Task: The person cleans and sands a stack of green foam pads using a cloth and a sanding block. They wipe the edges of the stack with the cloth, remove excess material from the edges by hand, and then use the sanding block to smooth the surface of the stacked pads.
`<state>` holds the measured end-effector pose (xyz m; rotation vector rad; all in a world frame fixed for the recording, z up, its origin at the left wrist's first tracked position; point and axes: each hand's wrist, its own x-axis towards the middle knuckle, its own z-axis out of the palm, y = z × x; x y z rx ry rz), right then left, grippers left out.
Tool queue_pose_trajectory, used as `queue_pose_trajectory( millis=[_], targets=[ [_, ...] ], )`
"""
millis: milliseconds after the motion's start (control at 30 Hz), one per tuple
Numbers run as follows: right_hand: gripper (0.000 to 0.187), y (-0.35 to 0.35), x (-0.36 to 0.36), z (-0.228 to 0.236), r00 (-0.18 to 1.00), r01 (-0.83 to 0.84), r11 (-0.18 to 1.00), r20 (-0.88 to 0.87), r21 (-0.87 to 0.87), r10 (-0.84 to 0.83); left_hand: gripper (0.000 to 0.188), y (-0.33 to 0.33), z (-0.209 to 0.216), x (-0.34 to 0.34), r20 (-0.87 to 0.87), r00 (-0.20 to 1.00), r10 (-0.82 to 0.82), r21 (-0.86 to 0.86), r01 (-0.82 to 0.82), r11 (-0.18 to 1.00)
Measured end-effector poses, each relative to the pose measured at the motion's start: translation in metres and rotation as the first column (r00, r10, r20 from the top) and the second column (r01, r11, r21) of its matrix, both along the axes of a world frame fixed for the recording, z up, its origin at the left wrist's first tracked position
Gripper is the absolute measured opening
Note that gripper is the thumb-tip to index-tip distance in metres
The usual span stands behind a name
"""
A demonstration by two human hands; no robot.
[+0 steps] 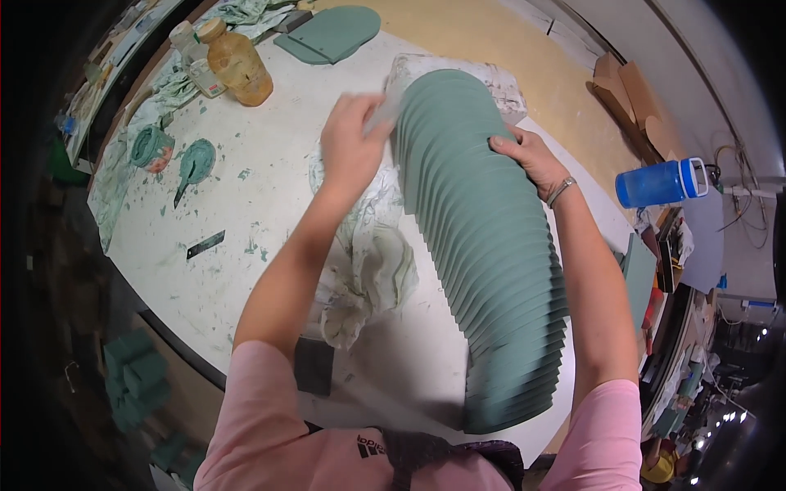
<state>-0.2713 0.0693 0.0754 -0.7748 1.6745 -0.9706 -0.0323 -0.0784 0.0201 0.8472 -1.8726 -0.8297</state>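
Note:
A long green ridged piece (483, 221), curved and layered like overlapping scales, lies lengthwise before me. Its far end rests against a whitish block (503, 82). My right hand (532, 159) grips its right edge, thumb on top and fingers at the side. Beside its upper left edge is my left hand (354, 135), blurred by motion. Its fingers are bent around something pale and thin that I cannot make out. A crumpled, stained whitish cloth or plastic sheet (368, 270) lies below my left hand, left of the ridged piece.
On the white table (270, 155) at left are a green-smeared jar (153, 149), a round green lid with a spatula (196, 164) and a dark blade (205, 245). Behind stand a brown jar (237, 65) and flat green pieces (332, 34). A blue bottle (659, 182) is at right.

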Motion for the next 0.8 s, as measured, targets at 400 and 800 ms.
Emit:
queue_pose_trajectory(
  millis=[400, 800],
  targets=[
    [0.082, -0.002, 0.007, 0.005, 1.000, -0.018, 1.000, -0.007, -0.003, 0.018, 0.024, 0.008, 0.005, 0.014, 0.037, 0.999, 0.002, 0.034, -0.003, 0.999],
    [0.084, 0.001, 0.000, -0.001, 1.000, 0.001, 1.000, 0.003, -0.010, -0.001, 0.023, 0.038, -0.018, 0.009, -0.097, 0.995, -0.013, 0.270, 0.039, 0.962]
  ],
)
